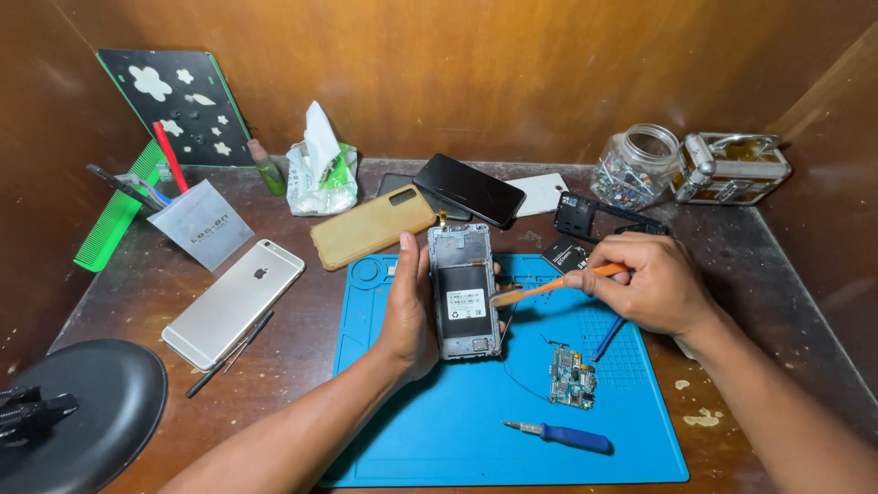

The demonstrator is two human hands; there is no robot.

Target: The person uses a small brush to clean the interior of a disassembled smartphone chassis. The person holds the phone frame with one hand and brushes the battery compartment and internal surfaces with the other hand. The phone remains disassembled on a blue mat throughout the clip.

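Observation:
My left hand (409,311) grips an opened phone (464,291) with its back cover off, a black battery showing in its grey frame, held above the blue work mat (439,430). My right hand (651,284) pinches an orange pry tool (549,286) whose flat tip touches the phone's right edge. A small green circuit board (572,376) with a thin black wire lies on the mat below the right hand. A blue-handled screwdriver (562,436) rests near the mat's front.
A silver phone (233,303), tan phone case (371,227), black phone (468,188), white cover (541,193) and black frame parts (578,216) lie on the wooden desk. A glass jar (634,167), metal case (732,167), tool holder (197,220), tissue pack (320,174) and black round base (87,412) stand around.

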